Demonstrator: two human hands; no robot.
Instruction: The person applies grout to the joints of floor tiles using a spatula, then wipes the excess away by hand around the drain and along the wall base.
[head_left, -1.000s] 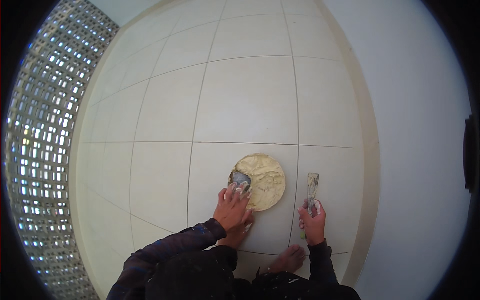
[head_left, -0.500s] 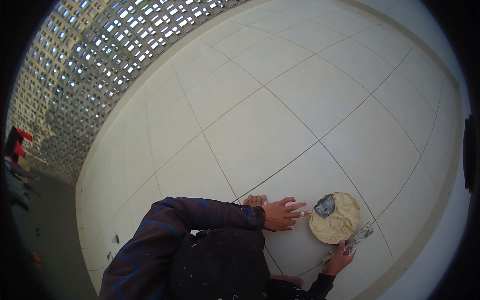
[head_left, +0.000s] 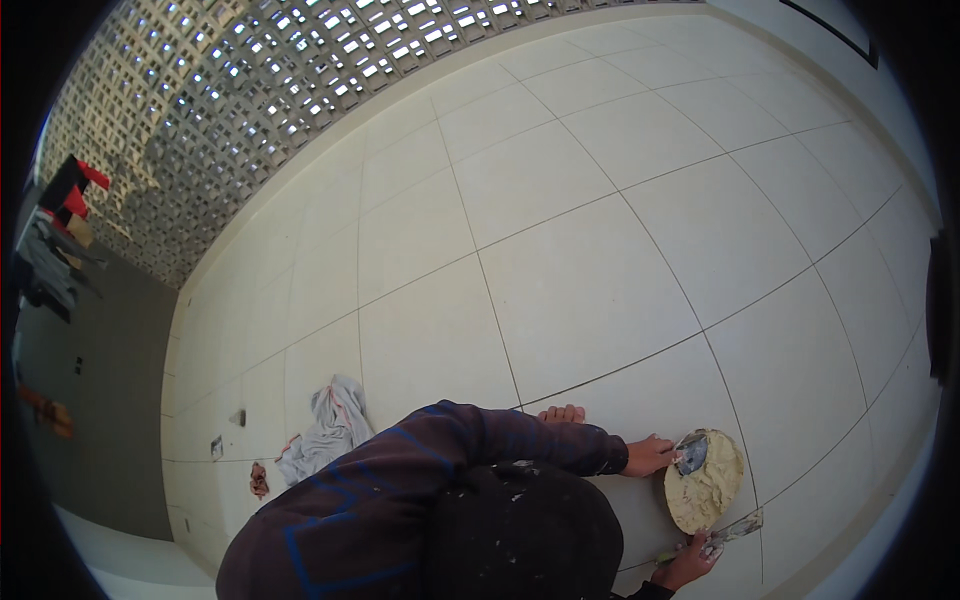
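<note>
A round bucket (head_left: 705,488) of cream-coloured paste stands at the lower right, with a bare grey patch inside near its rim. It looks tilted, part of its outer side showing. My left hand (head_left: 650,456) is at the bucket's rim beside that grey patch, fingers closed on the edge. Below the bucket, my right hand (head_left: 688,566) is wrapped round a putty knife (head_left: 738,529). Its paste-smeared blade points right, just past the bucket's near edge.
Large pale tiles (head_left: 580,260) cover the floor. At left lie a grey cloth (head_left: 335,425), a small brown crumpled thing (head_left: 259,480) and a small dark piece (head_left: 238,417). A perforated block wall (head_left: 260,110) runs along the far left. My bare foot (head_left: 562,414) is left of the bucket.
My left hand has gone from open beside the bucket to its rim, and the bucket looks more tilted. The view has shifted, bringing the cloth into sight. My right hand keeps the putty knife.
</note>
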